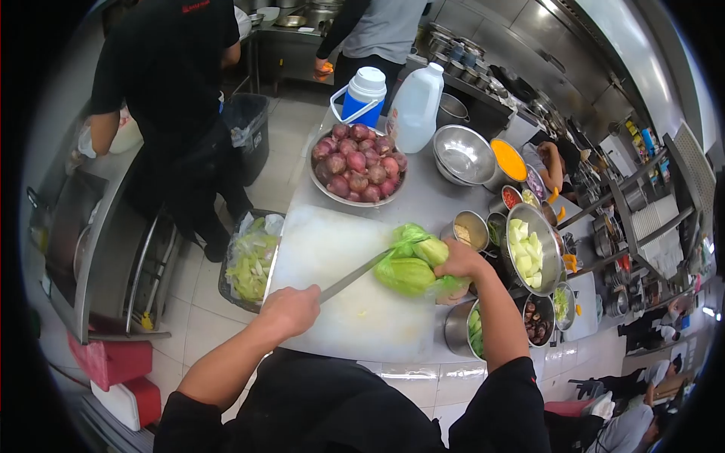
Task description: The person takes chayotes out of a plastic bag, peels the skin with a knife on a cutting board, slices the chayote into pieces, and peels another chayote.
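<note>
My left hand (291, 311) is closed round the handle of a knife (349, 279), its blade pointing up and to the right. The blade's tip touches a clear plastic bag of large green vegetables (408, 276) that look like chayotes. On the bag's right side, my right hand (462, 264) grips it, with some fingers hidden. Under bag and knife lies a white cutting board (325, 234). Just beyond the board stands a metal bowl heaped with red onions (358, 164).
A blue and white jug (365, 98) and a plastic gallon bottle (417, 109) stand behind the onions. Bowls of cut vegetables (526, 253) line the right side. A bin of green scraps (255, 258) sits left of the table. A person in black (166, 83) stands beyond it.
</note>
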`<state>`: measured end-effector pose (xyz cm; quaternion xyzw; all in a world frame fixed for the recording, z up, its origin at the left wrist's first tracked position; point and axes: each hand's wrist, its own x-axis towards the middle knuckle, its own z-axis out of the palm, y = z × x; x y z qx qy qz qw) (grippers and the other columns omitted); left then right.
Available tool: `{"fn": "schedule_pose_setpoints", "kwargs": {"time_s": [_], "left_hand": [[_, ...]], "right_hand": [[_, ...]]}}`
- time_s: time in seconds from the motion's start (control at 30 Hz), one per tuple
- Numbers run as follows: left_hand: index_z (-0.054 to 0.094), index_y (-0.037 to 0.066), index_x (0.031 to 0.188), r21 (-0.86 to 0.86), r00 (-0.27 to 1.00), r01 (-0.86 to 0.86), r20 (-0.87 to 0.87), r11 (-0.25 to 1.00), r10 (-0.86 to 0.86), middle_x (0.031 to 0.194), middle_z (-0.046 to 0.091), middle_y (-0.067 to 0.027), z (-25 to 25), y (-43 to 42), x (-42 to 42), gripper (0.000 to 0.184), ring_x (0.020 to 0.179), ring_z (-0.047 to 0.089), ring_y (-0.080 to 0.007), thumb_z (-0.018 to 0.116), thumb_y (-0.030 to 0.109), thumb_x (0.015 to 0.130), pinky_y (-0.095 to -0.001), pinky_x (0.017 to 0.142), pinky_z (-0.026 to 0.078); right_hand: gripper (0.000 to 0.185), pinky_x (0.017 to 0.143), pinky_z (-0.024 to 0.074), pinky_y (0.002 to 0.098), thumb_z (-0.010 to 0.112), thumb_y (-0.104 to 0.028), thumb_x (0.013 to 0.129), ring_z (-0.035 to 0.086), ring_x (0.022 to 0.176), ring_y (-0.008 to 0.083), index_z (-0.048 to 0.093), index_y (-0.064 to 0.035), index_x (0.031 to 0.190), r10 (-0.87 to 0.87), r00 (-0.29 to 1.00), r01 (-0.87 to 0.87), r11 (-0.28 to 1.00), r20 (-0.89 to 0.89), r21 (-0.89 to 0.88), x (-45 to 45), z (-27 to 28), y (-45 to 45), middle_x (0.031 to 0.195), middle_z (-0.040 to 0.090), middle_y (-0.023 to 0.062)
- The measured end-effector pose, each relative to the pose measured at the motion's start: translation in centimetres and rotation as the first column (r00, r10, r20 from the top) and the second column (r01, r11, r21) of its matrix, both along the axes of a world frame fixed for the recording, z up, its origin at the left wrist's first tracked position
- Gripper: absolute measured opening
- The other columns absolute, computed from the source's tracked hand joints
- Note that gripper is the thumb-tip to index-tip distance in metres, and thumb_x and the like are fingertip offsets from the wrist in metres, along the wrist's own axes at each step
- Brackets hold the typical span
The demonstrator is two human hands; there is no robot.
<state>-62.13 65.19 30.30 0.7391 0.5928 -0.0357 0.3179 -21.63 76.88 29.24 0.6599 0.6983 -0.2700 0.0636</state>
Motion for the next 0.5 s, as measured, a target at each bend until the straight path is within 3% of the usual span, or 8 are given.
{"fn": "schedule_pose_setpoints", "kwargs": {"time_s": [0.1,0.2,0.23,0.33,0.4,0.47,0.5], "left_hand": [[0.062,0.005,0.112,-0.024,0.999,0.038,0.016,0.999,-0.038,0.098,0.073,-0.0247,-0.9,0.6,1.9,0.025,0.097,0.069,-0.0447,0.045,0.02,0.101,-0.0556,0.086,0.053],[0.062,0.005,0.113,-0.03,0.997,0.077,0.009,0.997,-0.076,0.1,0.073,-0.0245,-0.1,1.4,3.4,0.025,0.097,0.07,-0.0446,0.046,0.019,0.101,-0.0549,0.086,0.053],[0.062,0.005,0.113,-0.038,0.996,0.085,0.001,0.996,-0.085,0.1,0.073,-0.0245,0.2,1.5,3.7,0.024,0.098,0.07,-0.0444,0.046,0.018,0.101,-0.0546,0.086,0.054],[0.063,0.005,0.113,-0.053,0.995,0.09,-0.025,0.994,-0.092,0.101,0.073,-0.0243,0.2,2.1,3.9,0.024,0.098,0.07,-0.0438,0.046,0.017,0.1,-0.0535,0.086,0.054],[0.063,0.005,0.112,-0.056,0.994,0.097,-0.051,0.994,-0.1,0.101,0.073,-0.0243,0.9,2.1,3.7,0.024,0.099,0.071,-0.0434,0.046,0.016,0.1,-0.053,0.086,0.054],[0.063,0.005,0.111,-0.036,0.992,0.109,-0.063,0.993,-0.111,0.099,0.073,-0.0243,0.9,2.2,3.5,0.024,0.098,0.071,-0.0435,0.046,0.016,0.099,-0.0532,0.085,0.054],[0.063,0.005,0.11,-0.02,0.991,0.117,-0.063,0.993,-0.118,0.097,0.073,-0.0242,0.6,2.0,3.2,0.023,0.096,0.071,-0.0439,0.046,0.016,0.099,-0.0535,0.084,0.054]], "right_hand": [[0.072,0.098,0.0536,0.0399,0.086,-0.031,0.068,0.069,0.111,0.0334,0.064,0.0026,0.128,-0.111,0.983,0.089,0.985,-0.149,-0.147,2.7,1.0,-0.6,0.118,0.072,0.0225],[0.071,0.098,0.0529,0.0365,0.086,-0.027,0.07,0.069,0.111,0.0293,0.062,0.004,0.13,-0.337,0.871,0.231,0.923,-0.357,-0.308,5.0,0.6,-2.2,0.117,0.072,0.0202],[0.072,0.098,0.0526,0.0353,0.087,-0.027,0.072,0.069,0.111,0.0274,0.061,0.0055,0.131,-0.361,0.863,0.267,0.92,-0.353,-0.286,5.6,0.3,-2.8,0.12,0.071,0.0196],[0.077,0.101,0.0516,0.0362,0.089,-0.03,0.071,0.068,0.114,0.0294,0.06,0.0066,0.133,-0.352,0.87,0.37,0.929,-0.344,-0.016,5.6,-0.5,-5.1,0.128,0.068,0.0224],[0.063,0.102,0.0509,0.0413,0.087,-0.027,0.076,0.065,0.115,0.0345,0.064,0.0008,0.128,-0.182,0.971,0.226,0.913,-0.155,0.339,2.6,1.3,-7.4,0.122,0.068,0.0212],[0.053,0.101,0.0505,0.0443,0.084,-0.026,0.079,0.063,0.113,0.0376,0.067,-0.0025,0.123,-0.001,1.0,-0.016,0.786,0.028,0.618,-0.2,1.8,-8.4,0.116,0.069,0.0203],[0.038,0.098,0.0505,0.0477,0.079,-0.026,0.084,0.062,0.11,0.0394,0.07,-0.005,0.115,0.069,0.996,-0.023,0.823,-0.061,0.568,-1.1,1.3,-8.6,0.106,0.067,0.0182]]}}
